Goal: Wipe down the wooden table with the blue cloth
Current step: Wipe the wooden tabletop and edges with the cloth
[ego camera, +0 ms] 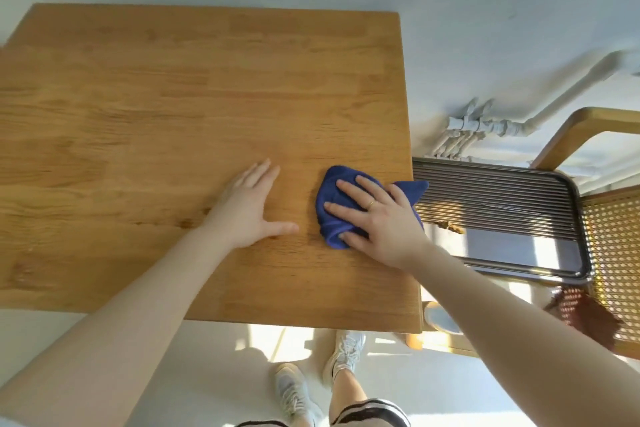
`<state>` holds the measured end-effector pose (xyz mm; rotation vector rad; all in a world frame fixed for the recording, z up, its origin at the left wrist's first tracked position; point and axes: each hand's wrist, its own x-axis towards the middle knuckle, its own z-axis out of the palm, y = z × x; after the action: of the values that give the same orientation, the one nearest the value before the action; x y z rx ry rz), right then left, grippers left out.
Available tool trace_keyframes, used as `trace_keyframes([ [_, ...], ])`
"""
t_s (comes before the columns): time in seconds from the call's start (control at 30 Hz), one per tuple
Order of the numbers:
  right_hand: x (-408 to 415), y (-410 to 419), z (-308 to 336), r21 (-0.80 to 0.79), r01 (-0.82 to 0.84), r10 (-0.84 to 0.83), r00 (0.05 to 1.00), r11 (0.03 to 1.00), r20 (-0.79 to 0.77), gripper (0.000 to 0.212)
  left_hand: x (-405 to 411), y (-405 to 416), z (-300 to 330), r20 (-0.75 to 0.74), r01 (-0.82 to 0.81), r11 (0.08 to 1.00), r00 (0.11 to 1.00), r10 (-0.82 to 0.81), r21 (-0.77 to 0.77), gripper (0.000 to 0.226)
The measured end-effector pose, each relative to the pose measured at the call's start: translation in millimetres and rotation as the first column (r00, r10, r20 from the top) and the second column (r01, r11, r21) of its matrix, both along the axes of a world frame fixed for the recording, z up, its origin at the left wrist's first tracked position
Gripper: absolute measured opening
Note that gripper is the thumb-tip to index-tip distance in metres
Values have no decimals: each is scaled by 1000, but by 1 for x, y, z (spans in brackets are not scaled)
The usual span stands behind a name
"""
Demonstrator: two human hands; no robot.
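The wooden table (156, 107) fills the left and middle of the view, its right edge running down near the centre right. A crumpled blue cloth (332, 198) lies on the table close to that right edge, one corner hanging over it. My right hand (381, 218) presses flat on the cloth with fingers spread, a ring on one finger. My left hand (249, 208) rests palm down on the bare wood just left of the cloth, fingers apart, holding nothing.
A ridged metal tray (502, 204) with a few crumbs sits on a cane-seat chair (613, 246) right of the table. White pipes (485, 125) run along the wall behind. My feet in white trainers (343, 354) stand below the table's near edge.
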<state>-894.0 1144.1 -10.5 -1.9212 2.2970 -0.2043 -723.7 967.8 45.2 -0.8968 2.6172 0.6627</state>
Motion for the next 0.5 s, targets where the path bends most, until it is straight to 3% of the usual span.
trace_keyframes([
  [0.13, -16, -43, 2, 35, 303, -303, 953, 952, 6, 52, 35, 7, -1, 45, -66, 998, 997, 67, -24, 120],
  [0.2, -3, -48, 0, -7, 355, -355, 935, 935, -25, 50, 48, 4, 1, 91, -70, 997, 993, 72, -27, 126],
  [0.37, 60, -11, -4, -96, 160, -162, 987, 982, -12, 46, 75, -17, 6, 237, 58, 988, 971, -24, -140, 135],
  [0.5, 52, -12, -4, -76, 71, -72, 997, 995, -15, 47, 83, -21, 1, 276, 161, 961, 956, -96, -224, 133],
])
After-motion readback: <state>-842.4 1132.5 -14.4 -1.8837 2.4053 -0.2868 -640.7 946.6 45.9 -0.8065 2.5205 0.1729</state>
